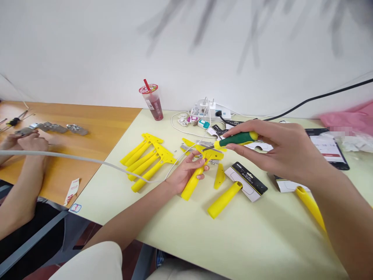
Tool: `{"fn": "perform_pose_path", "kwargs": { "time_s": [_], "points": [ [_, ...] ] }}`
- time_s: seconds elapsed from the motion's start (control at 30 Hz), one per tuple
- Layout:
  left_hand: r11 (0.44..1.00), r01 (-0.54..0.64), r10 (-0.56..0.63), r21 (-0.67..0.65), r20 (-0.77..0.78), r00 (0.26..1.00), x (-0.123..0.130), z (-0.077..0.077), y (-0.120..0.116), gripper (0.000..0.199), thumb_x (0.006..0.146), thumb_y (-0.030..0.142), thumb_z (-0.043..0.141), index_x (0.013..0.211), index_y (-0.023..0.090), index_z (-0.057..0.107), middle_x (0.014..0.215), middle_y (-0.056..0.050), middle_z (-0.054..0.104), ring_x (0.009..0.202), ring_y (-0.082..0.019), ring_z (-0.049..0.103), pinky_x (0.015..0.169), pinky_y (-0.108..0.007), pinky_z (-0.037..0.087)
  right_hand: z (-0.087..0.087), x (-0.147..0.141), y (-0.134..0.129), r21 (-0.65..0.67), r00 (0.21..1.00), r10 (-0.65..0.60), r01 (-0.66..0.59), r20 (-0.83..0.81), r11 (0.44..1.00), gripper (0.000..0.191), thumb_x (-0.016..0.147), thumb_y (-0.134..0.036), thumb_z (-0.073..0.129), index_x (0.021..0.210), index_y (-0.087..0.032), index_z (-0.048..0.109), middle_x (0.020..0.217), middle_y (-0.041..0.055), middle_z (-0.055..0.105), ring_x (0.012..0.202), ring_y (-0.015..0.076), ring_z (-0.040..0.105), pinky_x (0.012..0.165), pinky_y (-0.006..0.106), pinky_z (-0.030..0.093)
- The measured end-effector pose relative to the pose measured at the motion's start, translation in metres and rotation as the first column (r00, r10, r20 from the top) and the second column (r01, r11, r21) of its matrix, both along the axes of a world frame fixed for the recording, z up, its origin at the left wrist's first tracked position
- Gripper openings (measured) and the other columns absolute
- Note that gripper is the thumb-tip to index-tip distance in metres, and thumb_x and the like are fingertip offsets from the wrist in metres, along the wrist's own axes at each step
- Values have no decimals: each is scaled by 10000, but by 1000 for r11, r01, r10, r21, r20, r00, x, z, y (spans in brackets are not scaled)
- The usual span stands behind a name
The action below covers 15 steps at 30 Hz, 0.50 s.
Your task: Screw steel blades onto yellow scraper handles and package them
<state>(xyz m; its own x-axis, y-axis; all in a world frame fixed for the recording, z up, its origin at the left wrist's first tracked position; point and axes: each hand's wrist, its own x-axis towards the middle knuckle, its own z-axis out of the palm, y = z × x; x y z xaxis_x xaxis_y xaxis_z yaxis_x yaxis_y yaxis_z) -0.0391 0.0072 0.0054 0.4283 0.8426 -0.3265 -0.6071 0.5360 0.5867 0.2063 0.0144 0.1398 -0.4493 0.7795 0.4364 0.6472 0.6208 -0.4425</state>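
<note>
Head view: over the counter [180, 233], the left hand [186, 175] curls shut around the handle of a yellow plastic scraper [192, 181]. The right hand [276, 151] is closed on a green screwdriver [237, 140], which lies long-ways, its tip pointing left, right by the scraper's head.

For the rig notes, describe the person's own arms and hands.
The left hand and right hand are bare: no gloves, and no rings, watch or bracelet show. The left forearm and right forearm have no sleeves on them. Pale cream fabric at the bottom edge looks like the person's clothing. A thin white cable runs beside the left wrist.
</note>
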Motion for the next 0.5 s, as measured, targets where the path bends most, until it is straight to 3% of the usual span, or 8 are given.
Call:
{"fn": "perform_pose_path", "kwargs": {
  "time_s": [0.27, 0.5],
  "points": [
    [1000, -15, 15, 25, -3, 1000, 0, -1, 0, 567, 728, 128, 979, 1117, 242, 584, 1036, -18, 659, 769, -132, 707, 499, -183, 417, 2, 2, -5, 22, 1000, -7, 7, 7, 1000, 233, 1053, -522, 680, 1214, -388, 783, 1192, 28, 847, 948, 312, 800, 686, 412, 585],
    [1000, -10, 10, -9, 19, 1000, 2, 4, -1, 559, 735, 95, 964, 1126, 233, 590, 1033, -14, 651, 741, -111, 687, 468, -160, 397, 1, 2, -2, 54, 999, 36, -36, 4, 998, 218, 1036, -435, 711, 1210, -323, 780, 1158, 37, 853, 878, 274, 784, 686, 394, 584]
  ]
}}
